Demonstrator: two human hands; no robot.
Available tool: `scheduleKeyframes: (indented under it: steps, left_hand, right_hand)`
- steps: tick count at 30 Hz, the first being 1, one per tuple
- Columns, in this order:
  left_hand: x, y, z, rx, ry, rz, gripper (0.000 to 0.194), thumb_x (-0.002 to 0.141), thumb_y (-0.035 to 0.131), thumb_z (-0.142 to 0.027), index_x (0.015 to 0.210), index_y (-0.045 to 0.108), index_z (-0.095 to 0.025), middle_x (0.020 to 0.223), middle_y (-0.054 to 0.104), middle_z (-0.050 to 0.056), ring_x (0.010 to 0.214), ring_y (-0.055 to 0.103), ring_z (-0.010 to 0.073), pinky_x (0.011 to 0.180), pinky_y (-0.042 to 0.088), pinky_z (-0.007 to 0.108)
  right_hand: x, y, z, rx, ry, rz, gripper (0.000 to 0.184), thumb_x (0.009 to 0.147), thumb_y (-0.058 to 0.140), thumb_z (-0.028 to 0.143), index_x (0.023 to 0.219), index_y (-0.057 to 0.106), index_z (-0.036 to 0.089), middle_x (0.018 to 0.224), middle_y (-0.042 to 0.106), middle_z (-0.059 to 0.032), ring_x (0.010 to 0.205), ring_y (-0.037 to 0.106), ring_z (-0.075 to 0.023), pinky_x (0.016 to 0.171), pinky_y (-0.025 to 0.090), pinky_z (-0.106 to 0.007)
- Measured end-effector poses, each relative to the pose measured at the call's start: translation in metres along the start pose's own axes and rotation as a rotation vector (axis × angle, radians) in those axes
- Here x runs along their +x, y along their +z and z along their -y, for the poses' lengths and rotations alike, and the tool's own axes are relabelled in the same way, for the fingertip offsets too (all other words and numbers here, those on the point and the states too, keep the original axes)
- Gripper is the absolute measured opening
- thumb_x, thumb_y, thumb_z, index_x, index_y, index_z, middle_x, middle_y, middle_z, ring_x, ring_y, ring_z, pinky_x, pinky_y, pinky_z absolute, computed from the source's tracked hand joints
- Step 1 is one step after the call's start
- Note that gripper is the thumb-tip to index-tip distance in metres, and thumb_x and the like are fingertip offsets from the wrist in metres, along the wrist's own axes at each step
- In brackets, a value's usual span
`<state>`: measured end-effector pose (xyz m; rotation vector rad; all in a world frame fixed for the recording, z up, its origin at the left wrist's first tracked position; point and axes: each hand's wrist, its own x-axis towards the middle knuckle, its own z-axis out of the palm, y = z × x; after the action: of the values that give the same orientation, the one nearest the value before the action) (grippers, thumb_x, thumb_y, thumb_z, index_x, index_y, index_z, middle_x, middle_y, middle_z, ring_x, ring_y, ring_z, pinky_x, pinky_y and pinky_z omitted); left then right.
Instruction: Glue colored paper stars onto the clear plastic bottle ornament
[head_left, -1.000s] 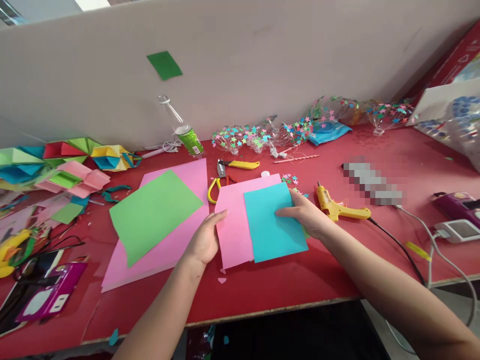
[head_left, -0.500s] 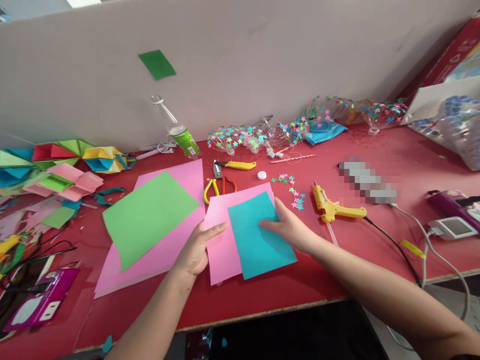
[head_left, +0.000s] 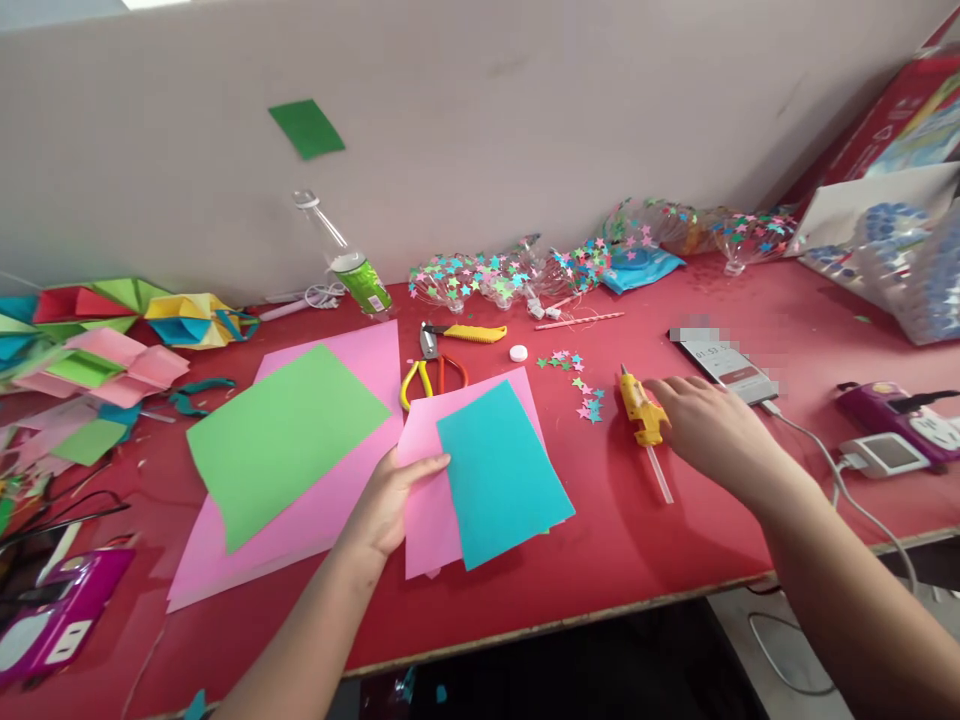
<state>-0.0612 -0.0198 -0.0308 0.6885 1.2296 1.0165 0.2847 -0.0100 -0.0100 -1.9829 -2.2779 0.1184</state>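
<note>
My left hand (head_left: pixel 386 505) pinches a pink paper sheet (head_left: pixel 431 535) and a teal paper sheet (head_left: pixel 506 475) that overlaps it, thumb on top. Both sheets are held just above the red table (head_left: pixel 540 610). Over on the right, my right hand (head_left: pixel 705 430) is closed around the handle of a yellow hot glue gun (head_left: pixel 637 405), hiding the handle. A clear glue stick (head_left: pixel 660 475) sticks out of the gun's back. Left of my hands, a green paper sheet (head_left: pixel 289 440) lies on larger pink sheets (head_left: pixel 367 370).
Behind the papers lie pliers (head_left: pixel 431 365), a yellow cutter (head_left: pixel 476 333), a white cap (head_left: pixel 518 353) and paper stars (head_left: pixel 589 395). A bottle (head_left: pixel 360 280) leans by the wall. A phone (head_left: pixel 724 365) and power strip (head_left: pixel 892 410) sit right; folded paper shapes (head_left: pixel 105 360) sit left.
My right hand has let go of the papers and moved right onto the glue gun. My left hand keeps holding the pink and teal sheets. The view has shifted slightly.
</note>
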Motion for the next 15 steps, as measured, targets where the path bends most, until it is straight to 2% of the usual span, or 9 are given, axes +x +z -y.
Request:
scheduleKeyframes:
  steps: [3, 6, 9, 11, 13, 15]
  left_hand:
    - [0.003, 0.0, 0.004, -0.028, -0.016, -0.02, 0.05, 0.064, 0.08, -0.016, 0.113, 0.067, -0.015, 0.091, 0.077, 0.009, 0.074, 0.074, 0.026, 0.07, 0.06, 0.036]
    - [0.005, 0.001, 0.007, -0.042, -0.012, -0.031, 0.046, 0.063, 0.08, -0.014, 0.108, 0.069, -0.015, 0.088, 0.078, 0.008, 0.071, 0.074, 0.0251, 0.069, 0.061, 0.034]
    - [0.005, 0.001, 0.009, -0.057, -0.023, -0.032, 0.045, 0.063, 0.08, -0.014, 0.107, 0.069, -0.015, 0.088, 0.078, 0.008, 0.072, 0.074, 0.0257, 0.068, 0.061, 0.035]
    - [0.004, 0.0, 0.009, -0.069, -0.021, -0.034, 0.049, 0.064, 0.08, -0.014, 0.112, 0.067, -0.016, 0.091, 0.077, 0.008, 0.075, 0.074, 0.0263, 0.069, 0.061, 0.036]
    - [0.003, -0.001, 0.01, -0.075, -0.012, -0.038, 0.054, 0.064, 0.079, -0.013, 0.116, 0.065, -0.018, 0.092, 0.077, 0.008, 0.077, 0.074, 0.0261, 0.071, 0.061, 0.036]
    - [0.002, 0.0, 0.01, -0.075, -0.008, -0.041, 0.057, 0.065, 0.079, -0.013, 0.119, 0.064, -0.019, 0.091, 0.077, 0.007, 0.077, 0.074, 0.0254, 0.071, 0.061, 0.035]
  right_hand:
    - [-0.007, 0.02, -0.015, 0.046, 0.043, 0.007, 0.034, 0.071, 0.052, 0.005, 0.102, 0.061, 0.014, 0.099, 0.065, -0.0164, 0.095, 0.059, -0.0318, 0.078, 0.041, -0.039]
    - [-0.007, 0.033, -0.015, 0.185, 0.097, -0.026, 0.035, 0.072, 0.051, 0.008, 0.105, 0.06, 0.014, 0.104, 0.064, -0.0182, 0.098, 0.058, -0.0323, 0.082, 0.041, -0.041]
    - [-0.002, 0.033, -0.011, 0.421, 0.139, -0.058, 0.035, 0.077, 0.052, 0.019, 0.112, 0.057, 0.018, 0.108, 0.064, -0.0138, 0.097, 0.059, -0.029, 0.082, 0.043, -0.039]
    - [0.001, 0.029, -0.008, 0.626, 0.171, -0.064, 0.033, 0.085, 0.046, 0.032, 0.116, 0.054, 0.023, 0.107, 0.066, -0.0093, 0.09, 0.061, -0.0242, 0.077, 0.046, -0.035]
    - [0.002, 0.024, -0.005, 0.837, 0.205, -0.059, 0.035, 0.091, 0.035, 0.041, 0.115, 0.053, 0.024, 0.106, 0.067, -0.0068, 0.082, 0.062, -0.0196, 0.07, 0.048, -0.032]
    - [0.001, 0.021, -0.002, 1.018, 0.233, -0.041, 0.035, 0.09, 0.036, 0.044, 0.11, 0.054, 0.023, 0.107, 0.067, -0.0064, 0.076, 0.061, -0.0165, 0.067, 0.048, -0.029]
